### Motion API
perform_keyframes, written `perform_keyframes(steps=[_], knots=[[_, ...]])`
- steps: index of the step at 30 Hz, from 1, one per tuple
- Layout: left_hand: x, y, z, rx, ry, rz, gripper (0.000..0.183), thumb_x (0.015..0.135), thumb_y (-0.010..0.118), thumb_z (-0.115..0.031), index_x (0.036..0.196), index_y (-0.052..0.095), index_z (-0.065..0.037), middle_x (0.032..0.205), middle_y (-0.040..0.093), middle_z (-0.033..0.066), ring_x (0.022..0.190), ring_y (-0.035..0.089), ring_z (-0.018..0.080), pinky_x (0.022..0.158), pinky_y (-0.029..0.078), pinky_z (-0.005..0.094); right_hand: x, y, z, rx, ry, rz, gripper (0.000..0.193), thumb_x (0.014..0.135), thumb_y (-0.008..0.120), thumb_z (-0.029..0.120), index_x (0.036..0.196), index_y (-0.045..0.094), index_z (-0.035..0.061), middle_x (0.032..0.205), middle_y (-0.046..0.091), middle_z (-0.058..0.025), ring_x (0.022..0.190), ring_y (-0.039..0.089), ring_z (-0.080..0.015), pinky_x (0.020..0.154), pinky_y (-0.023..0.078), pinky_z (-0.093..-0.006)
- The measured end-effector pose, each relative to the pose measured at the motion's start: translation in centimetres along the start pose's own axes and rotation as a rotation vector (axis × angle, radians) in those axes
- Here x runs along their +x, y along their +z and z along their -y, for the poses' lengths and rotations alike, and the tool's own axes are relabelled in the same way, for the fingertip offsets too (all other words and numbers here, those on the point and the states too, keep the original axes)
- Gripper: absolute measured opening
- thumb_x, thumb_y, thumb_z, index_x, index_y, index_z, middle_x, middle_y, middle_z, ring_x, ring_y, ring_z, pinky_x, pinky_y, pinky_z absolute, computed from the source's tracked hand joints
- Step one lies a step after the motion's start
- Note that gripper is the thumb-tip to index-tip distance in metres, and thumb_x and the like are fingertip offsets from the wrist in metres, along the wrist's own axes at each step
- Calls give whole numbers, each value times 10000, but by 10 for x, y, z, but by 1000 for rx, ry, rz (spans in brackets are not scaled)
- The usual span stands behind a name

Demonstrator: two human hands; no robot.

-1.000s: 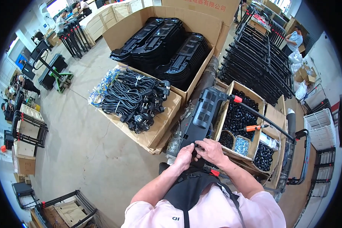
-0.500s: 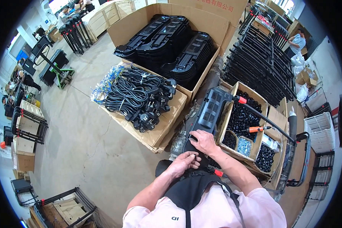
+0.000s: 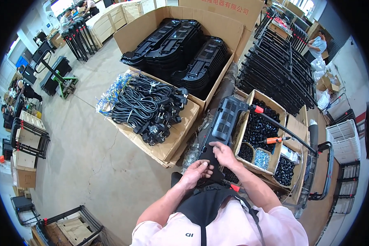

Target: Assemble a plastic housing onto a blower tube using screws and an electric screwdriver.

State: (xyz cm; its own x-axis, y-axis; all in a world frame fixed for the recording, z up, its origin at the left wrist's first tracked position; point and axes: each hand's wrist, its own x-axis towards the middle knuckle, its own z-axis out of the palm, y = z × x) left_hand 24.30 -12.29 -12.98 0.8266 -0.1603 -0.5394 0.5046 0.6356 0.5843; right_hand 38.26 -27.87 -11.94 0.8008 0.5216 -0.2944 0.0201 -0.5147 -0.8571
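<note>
A long black plastic housing (image 3: pixel 226 117) with vent slots lies lengthwise before me, its near end close to my body. My right hand (image 3: pixel 225 156) is at the housing's near part, fingers bent and index fingertip at its surface; anything between the fingers is too small to make out. Just left of it and nearer to me, my left hand (image 3: pixel 197 172) is closed in a pinch, thumb against fingers. What it may hold is hidden. Right of the housing, a divided wooden box holds black plastic parts (image 3: pixel 260 127), small black screws (image 3: pixel 245 152) and silvery screws (image 3: pixel 261 159).
An orange power screwdriver (image 3: pixel 274 140) lies across the box. Left stands a carton with bundled black power cords (image 3: pixel 141 102); beyond, a large carton (image 3: pixel 125 35) holds stacked black housings. Black tube frames (image 3: pixel 274 69) are piled at far right, near another person (image 3: pixel 317 44).
My right hand has drawn slightly back and its fingers have curled more. My left hand has shifted a little left and stays pinched. The view has moved slightly.
</note>
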Motion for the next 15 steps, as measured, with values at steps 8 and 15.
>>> perform_keyframes(steps=[8, 15], knots=[[34, 18, -6, -51, 9, 0, 349, 1141, 509, -295, 1349, 613, -35, 1163, 733, 85, 947, 691, 144, 835, 588, 297, -9, -23, 8, 569, -25, -12, 364, 1102, 548, 230, 1327, 638, -42, 1276, 725, -210, 1198, 681, -227, 1080, 482, -352], [63, 30, -9, -66, 19, 90, 321, 1136, 514, -319, 1278, 633, -56, 1151, 751, 94, 972, 729, 171, 849, 611, 318, -15, -28, 4, 630, 91, -18, 318, 1106, 539, 194, 1299, 651, -33, 1254, 731, -185, 1163, 690, -224, 968, 585, -344]])
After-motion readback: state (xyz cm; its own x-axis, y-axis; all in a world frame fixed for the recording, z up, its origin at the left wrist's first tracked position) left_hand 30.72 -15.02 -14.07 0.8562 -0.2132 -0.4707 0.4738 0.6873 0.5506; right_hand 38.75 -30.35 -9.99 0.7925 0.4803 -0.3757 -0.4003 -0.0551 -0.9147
